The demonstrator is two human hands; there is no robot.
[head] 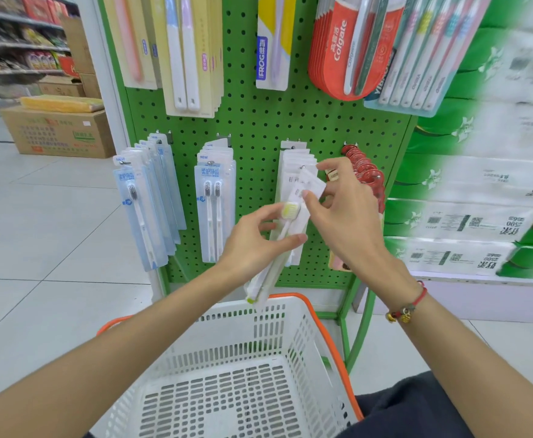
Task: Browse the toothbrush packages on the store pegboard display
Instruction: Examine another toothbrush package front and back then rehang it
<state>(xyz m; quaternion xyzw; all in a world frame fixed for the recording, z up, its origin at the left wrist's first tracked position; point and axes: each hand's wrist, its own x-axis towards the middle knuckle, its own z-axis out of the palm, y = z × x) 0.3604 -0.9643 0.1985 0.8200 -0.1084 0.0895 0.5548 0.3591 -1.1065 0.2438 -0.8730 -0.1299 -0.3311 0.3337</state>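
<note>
Packs w/ blue backing [146,210] are hanging well left of the left hand [252,245], untouched; twin-brush packs [213,207] are hanging just left of it. Left hand is pinching a loose yellow-bristled toothbrush pack [278,245] btwn thumb & fingers, its lower end dangling over the white basket [227,368]. Grip looks light, so it could slip & drop in. Right hand [344,213] is curling round the top of white packs [297,172] on the peg, tilting them. Pulling sideways could be tearing a hang hole or spilling several off the hook. Red packs [366,172] are hanging just beyond the right hand; a knock might be unhooking them.
</note>
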